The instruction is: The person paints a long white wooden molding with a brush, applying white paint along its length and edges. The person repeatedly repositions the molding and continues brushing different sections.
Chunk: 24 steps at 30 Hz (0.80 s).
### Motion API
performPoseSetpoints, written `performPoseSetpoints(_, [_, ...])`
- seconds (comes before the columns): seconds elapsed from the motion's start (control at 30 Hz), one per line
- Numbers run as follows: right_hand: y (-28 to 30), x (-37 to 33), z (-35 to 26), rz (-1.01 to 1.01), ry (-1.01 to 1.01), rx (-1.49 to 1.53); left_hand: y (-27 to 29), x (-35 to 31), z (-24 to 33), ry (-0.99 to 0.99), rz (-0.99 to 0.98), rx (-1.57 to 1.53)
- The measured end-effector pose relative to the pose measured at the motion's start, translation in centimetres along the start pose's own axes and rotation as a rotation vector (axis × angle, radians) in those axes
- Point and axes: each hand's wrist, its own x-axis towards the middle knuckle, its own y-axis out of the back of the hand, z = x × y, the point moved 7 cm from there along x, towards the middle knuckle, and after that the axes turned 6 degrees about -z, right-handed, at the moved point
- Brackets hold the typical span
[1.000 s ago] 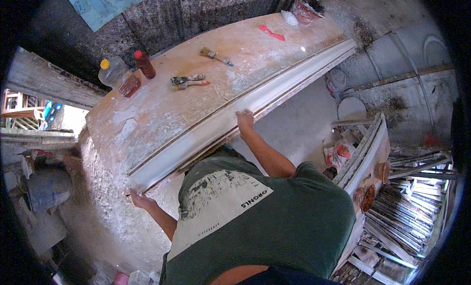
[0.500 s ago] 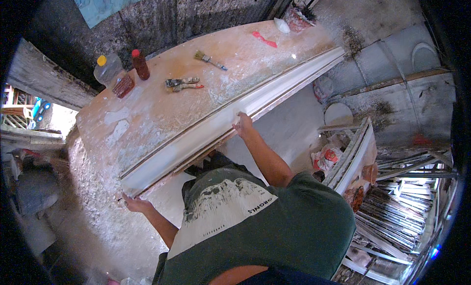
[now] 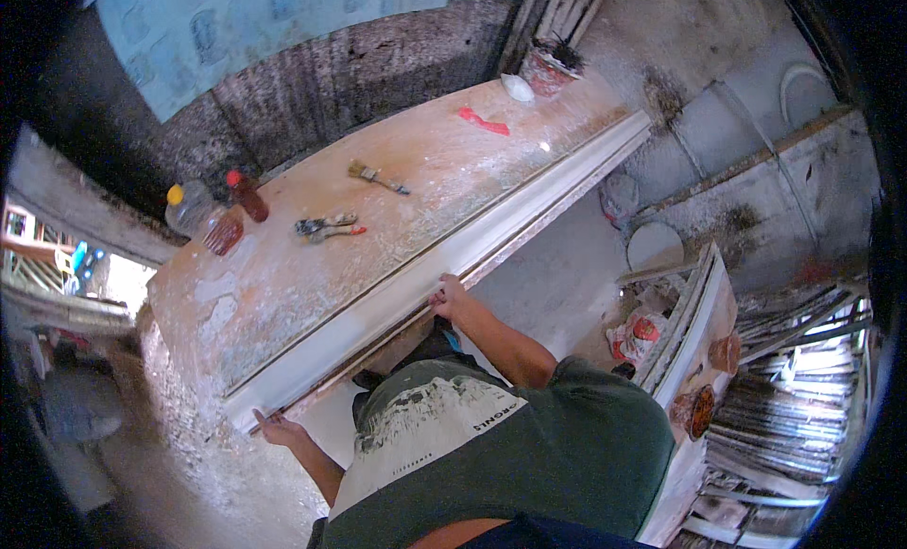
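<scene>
A long white moulding (image 3: pixel 378 304) with a grooved profile runs diagonally along the front edge of the worktable, from near left to far right. At its near left end, my left hand (image 3: pixel 280 430) touches the corner, fingers apart and the index finger stretched out. Around the middle of the strip's near edge, my right hand (image 3: pixel 450 297) is closed on the rim with bent fingers; the undersides of those fingers are hidden. Behind the strip on the table lie a paintbrush (image 3: pixel 378 177) and a pair of dirty-handled tools (image 3: pixel 328 228).
A clear bottle with yellow cap (image 3: pixel 186 212), a red-capped bottle (image 3: pixel 248 197) and a cut reddish container (image 3: pixel 223 231) stand at the table's left. Toward the back lie a red strip (image 3: pixel 483 122), a white piece (image 3: pixel 517 88) and a bucket (image 3: pixel 550 69). A low bench (image 3: pixel 694 341) stands right.
My left hand has shifted slightly right, from just beyond the moulding's end onto its near corner. My right hand stays at about the same spot on the edge. The view has tilted upward.
</scene>
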Motion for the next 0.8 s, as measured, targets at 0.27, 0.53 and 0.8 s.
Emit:
performPoseSetpoints(0.27, [-2.7,-1.3,-0.8,-0.304,-0.223,-0.076,-19.7,-16.2,-1.0,0.332,-0.226,-0.276])
performPoseSetpoints(0.53, [-4.4,-2.5,-4.0,-0.617,-0.426,-0.384,-28.2,-17.5,-6.7,0.375,-0.263,-0.165])
performPoseSetpoints(0.8, [5.8,0.7,-24.6,-0.519,0.036,-0.775,-27.8,-14.4,-9.5,0.349,-0.184,-0.132])
